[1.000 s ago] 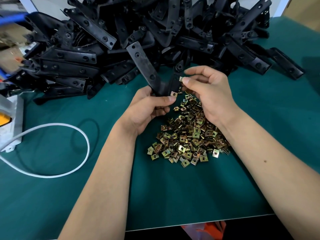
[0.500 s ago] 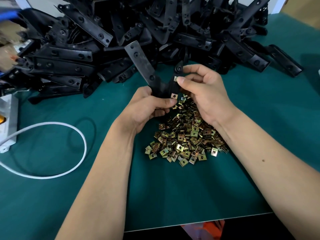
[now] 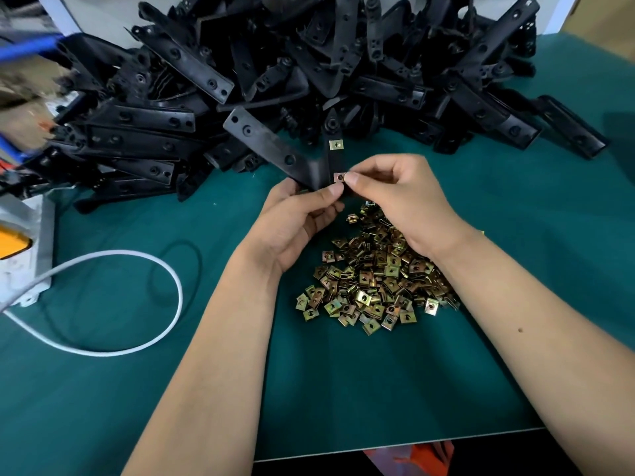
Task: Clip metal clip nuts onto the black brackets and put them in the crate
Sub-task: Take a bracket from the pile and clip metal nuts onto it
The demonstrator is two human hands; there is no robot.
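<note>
My left hand (image 3: 295,218) grips a black V-shaped bracket (image 3: 271,149) at its bend, above the green mat. One brass-coloured clip nut (image 3: 336,145) sits clipped high on the bracket's short arm. A second clip nut (image 3: 339,177) sits lower on that arm, and my right hand (image 3: 402,197) pinches the bracket edge right beside it with thumb and forefinger. A heap of loose clip nuts (image 3: 374,286) lies on the mat under my right wrist. No crate is in view.
A large pile of black brackets (image 3: 309,70) fills the back of the green mat (image 3: 378,389). A white cable (image 3: 137,345) loops at the left, running to a white box (image 3: 24,255) at the left edge. The mat's front edge runs along the bottom.
My right hand left the upper clip nut seated on the short arm and dropped to the lower end, where it now pinches beside the second nut. The bracket stayed in my left hand.
</note>
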